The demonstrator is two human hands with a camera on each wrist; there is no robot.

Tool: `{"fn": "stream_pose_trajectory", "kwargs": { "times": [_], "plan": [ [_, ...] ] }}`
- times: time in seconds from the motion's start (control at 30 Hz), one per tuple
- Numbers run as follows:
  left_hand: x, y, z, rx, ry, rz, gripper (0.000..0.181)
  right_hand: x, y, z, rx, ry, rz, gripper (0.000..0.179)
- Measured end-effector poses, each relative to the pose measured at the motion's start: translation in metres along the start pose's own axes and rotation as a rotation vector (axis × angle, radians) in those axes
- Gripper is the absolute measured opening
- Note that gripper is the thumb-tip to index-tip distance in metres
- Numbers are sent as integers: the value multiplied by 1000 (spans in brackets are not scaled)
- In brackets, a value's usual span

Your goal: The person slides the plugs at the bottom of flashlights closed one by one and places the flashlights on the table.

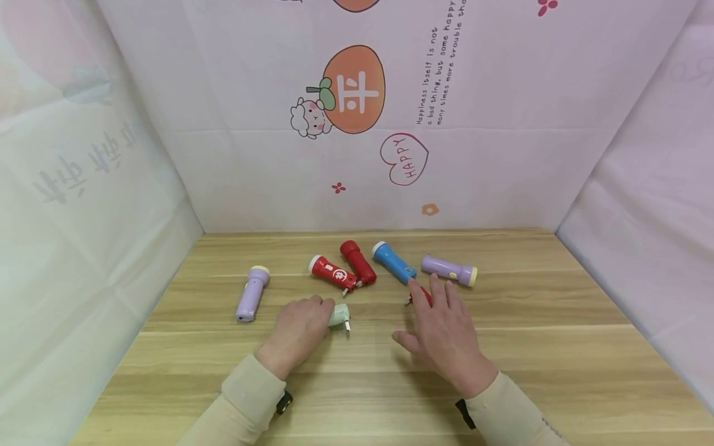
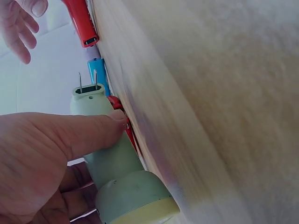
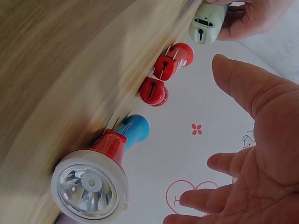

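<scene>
My left hand (image 1: pixel 298 328) grips a pale green flashlight (image 2: pixel 117 158) low over the table, thumb along its body. Two metal plug prongs (image 2: pixel 88 83) stick out of its tail end; the cream head rim shows low in the left wrist view. My right hand (image 1: pixel 446 337) hovers with spread fingers (image 3: pixel 210 198) above a red flashlight (image 1: pixel 422 297) and holds nothing. That flashlight is mostly hidden by the hand in the head view; the right wrist view shows its white-rimmed clear lens (image 3: pixel 89 183) and raised prongs.
Further back lie a red flashlight with a white emblem (image 1: pixel 333 272), a plain red one (image 1: pixel 359 262), a blue one (image 1: pixel 393 262) and a lilac one (image 1: pixel 446 269). Another lilac flashlight (image 1: pixel 253 294) is at the left. Printed cloth (image 1: pixel 251 173) walls the wooden table (image 1: pixel 357 396) behind and at both sides.
</scene>
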State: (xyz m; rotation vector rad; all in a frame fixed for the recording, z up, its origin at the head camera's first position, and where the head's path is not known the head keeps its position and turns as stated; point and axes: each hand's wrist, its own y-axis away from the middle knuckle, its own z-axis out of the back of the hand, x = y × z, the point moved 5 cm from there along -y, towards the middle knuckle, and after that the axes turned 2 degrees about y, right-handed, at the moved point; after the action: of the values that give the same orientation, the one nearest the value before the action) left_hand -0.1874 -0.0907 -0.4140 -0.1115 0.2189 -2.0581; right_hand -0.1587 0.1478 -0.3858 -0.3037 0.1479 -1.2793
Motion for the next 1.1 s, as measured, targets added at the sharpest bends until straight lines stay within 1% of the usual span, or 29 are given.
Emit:
{"fn": "stream_pose_trajectory", "kwargs": {
  "times": [0.17,0.37,0.63,0.83,1.0,1.1],
  "plan": [
    [-1,2,3,-17,4,-6,30,1,0,0,-6,-17,1,101],
    [-3,4,5,-23,16,-7,33,2,1,0,-19,-12,6,101],
    [-4,5,7,-45,63,0,38,3,1,-1,-22,-24,12,100],
    [-7,4,10,-33,101,19,42,3,-1,1,-23,-32,24,98],
    [-9,4,13,-37,154,26,42,4,-3,4,-59,-34,51,98],
    [-11,5,16,-38,169,20,42,5,-4,6,-77,-57,62,96]
  ]
}}
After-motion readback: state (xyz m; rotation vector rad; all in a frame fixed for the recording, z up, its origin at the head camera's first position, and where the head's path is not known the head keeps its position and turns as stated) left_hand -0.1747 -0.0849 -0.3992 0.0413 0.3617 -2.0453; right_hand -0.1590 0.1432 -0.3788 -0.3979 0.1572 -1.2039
